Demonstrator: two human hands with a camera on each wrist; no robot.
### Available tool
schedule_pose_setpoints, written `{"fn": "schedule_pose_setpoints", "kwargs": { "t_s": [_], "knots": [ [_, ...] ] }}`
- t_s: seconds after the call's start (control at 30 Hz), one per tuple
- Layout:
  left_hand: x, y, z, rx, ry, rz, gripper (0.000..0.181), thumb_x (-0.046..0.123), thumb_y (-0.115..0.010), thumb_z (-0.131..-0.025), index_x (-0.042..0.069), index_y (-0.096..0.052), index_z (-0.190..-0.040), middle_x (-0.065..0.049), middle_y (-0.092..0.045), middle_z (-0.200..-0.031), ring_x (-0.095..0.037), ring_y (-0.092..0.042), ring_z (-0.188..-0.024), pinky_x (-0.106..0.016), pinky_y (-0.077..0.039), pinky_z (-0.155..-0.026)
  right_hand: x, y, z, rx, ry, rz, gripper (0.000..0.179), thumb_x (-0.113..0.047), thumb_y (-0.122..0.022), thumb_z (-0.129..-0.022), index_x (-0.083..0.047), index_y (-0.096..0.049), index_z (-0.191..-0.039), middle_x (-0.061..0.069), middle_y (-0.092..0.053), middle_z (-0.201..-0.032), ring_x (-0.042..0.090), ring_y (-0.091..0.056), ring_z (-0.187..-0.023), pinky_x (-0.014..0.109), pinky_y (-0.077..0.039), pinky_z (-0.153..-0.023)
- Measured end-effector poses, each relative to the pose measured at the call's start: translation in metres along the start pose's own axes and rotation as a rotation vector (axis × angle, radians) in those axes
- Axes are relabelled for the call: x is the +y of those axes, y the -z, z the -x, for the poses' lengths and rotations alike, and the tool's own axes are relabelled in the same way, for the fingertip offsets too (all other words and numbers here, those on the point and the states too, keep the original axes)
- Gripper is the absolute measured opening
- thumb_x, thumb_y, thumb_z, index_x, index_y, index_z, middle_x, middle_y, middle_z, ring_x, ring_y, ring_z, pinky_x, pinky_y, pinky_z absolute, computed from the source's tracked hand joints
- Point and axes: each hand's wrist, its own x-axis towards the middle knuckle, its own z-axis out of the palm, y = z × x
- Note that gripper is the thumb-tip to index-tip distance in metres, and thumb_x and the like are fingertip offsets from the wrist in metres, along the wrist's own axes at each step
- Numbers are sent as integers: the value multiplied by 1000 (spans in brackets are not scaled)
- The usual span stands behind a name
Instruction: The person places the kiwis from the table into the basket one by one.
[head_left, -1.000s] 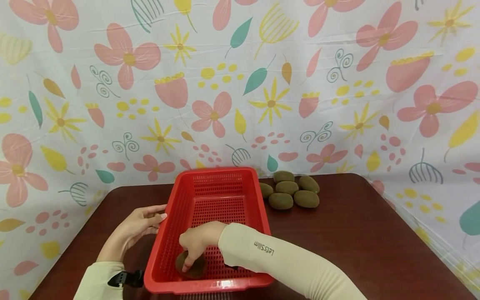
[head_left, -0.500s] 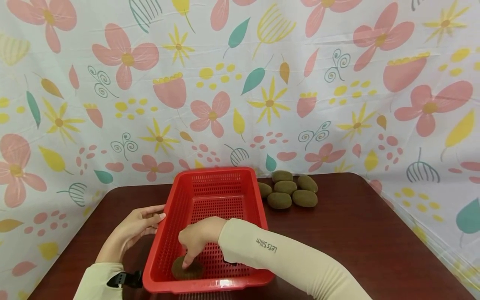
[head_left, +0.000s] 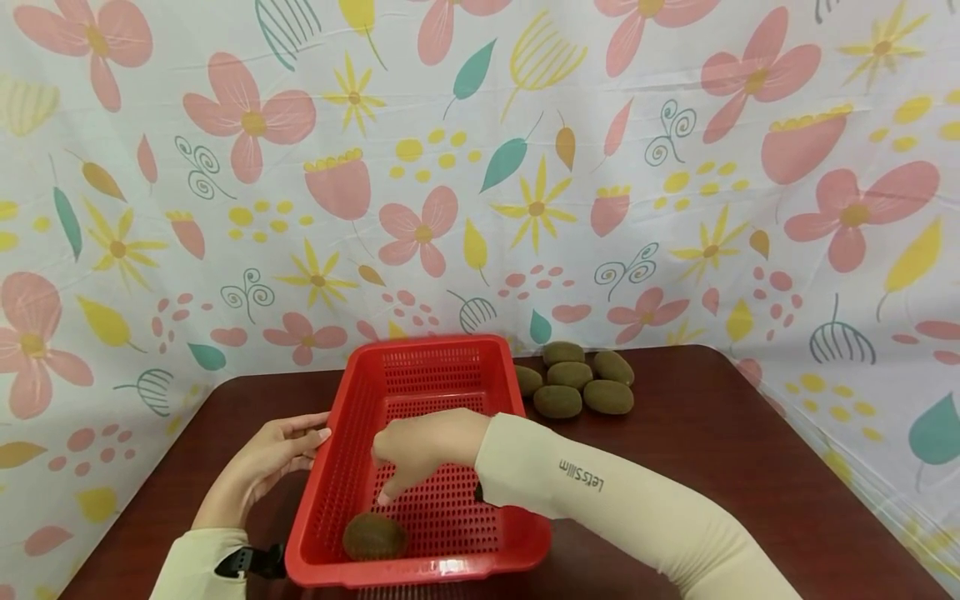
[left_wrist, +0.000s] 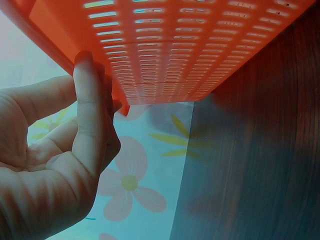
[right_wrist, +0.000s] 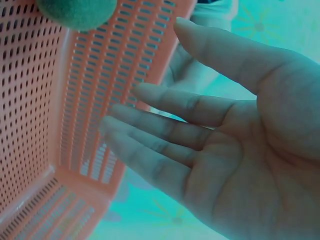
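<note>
A red plastic basket (head_left: 416,570) with slotted walls stands on the dark table. At its left rim, my left hand (head_left: 273,454) holds the edge, fingers and thumb bent against the rim and outer wall; the left wrist view shows this hand (left_wrist: 75,130) from below. One brown kiwi (head_left: 375,536) lies in the basket's near left corner. Over the basket is my right hand (head_left: 427,450), apart from the kiwi and holding nothing. In the right wrist view the fingers of this hand (right_wrist: 200,135) are spread and nearly straight, with the kiwi (right_wrist: 80,10) at the top edge.
Several kiwis (head_left: 568,375) sit in a cluster on the table (head_left: 675,467), right of the basket's far end. A flower-printed cloth (head_left: 480,167) hangs behind the table and along its sides.
My right hand has let go of the kiwi and moved up and to the right. The kiwi now lies in the near left corner. My left hand has stayed at the rim.
</note>
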Motion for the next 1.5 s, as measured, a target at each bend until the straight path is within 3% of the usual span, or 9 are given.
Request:
{"fn": "schedule_pose_setpoints", "kwargs": {
  "t_s": [0.1, 0.27, 0.47, 0.77, 0.93, 1.07, 1.3, 1.5],
  "knots": [
    [0, 0, 0, 8, -7, -7, 59, 20, -60, -96, -9, -37, -142, -8, -68, -101, -19, -65, -79, -31, -56, -74, 7, 5, 8, 34, 22, -8, 39, -33, -67, -91, -11, -65, -123, -3, -66, -116, 5, -61, -102, 22, -49, -86],
    [0, -1, -1, 18, -11, -16, 60, 21, -61, -96, -8, -38, -143, -10, -68, -104, -20, -65, -81, -32, -56, -75, 21, 10, 22, 119, 73, -57, 41, -29, -65, -93, -11, -61, -129, -5, -63, -124, 5, -55, -116, 24, -43, -98],
    [0, -1, -1, 15, -11, -11, 59, 20, -60, -96, -8, -38, -143, -9, -68, -102, -19, -65, -80, -32, -56, -75, 40, 15, 44, 265, 101, -95, 42, -28, -63, -94, -9, -59, -131, -1, -61, -128, 8, -53, -121, 27, -41, -102],
    [-1, 0, 1, 17, -11, -3, 59, 20, -60, -96, -8, -38, -143, -8, -68, -99, -19, -64, -79, -32, -56, -75, 66, 24, 78, 481, 155, -146, 38, -25, -61, -95, -6, -60, -129, 4, -63, -125, 16, -56, -118, 33, -45, -99],
    [-2, 1, 1, 6, -19, 5, 60, 20, -60, -96, -9, -37, -143, -7, -68, -99, -18, -65, -78, -32, -56, -74, 85, 24, 92, 586, 112, -183, 36, -23, -62, -95, -6, -62, -127, 4, -63, -124, 18, -58, -114, 36, -47, -95],
    [-2, 1, 1, -8, -15, 17, 60, 19, -59, -97, -9, -36, -143, -6, -68, -99, -16, -65, -78, -31, -56, -74, 105, 18, 101, 641, 55, -271, 35, -21, -62, -95, -6, -62, -126, 4, -64, -122, 19, -60, -111, 40, -49, -93],
    [-2, 0, 1, 16, -2, 17, 60, 20, -61, -96, -8, -37, -143, -9, -69, -102, -20, -65, -81, -32, -55, -76, 146, -2, 110, 671, -22, -454, 36, -21, -59, -97, -9, -58, -131, 5, -62, -125, 20, -60, -113, 41, -46, -98],
    [-2, -1, 0, 8, -6, 37, 61, 20, -61, -96, -9, -36, -143, -8, -69, -101, -20, -65, -80, -32, -55, -76, 176, -21, 114, 693, -102, -474, 38, -22, -59, -97, -6, -57, -131, 9, -60, -128, 27, -59, -115, 44, -48, -94]
  ]
}}
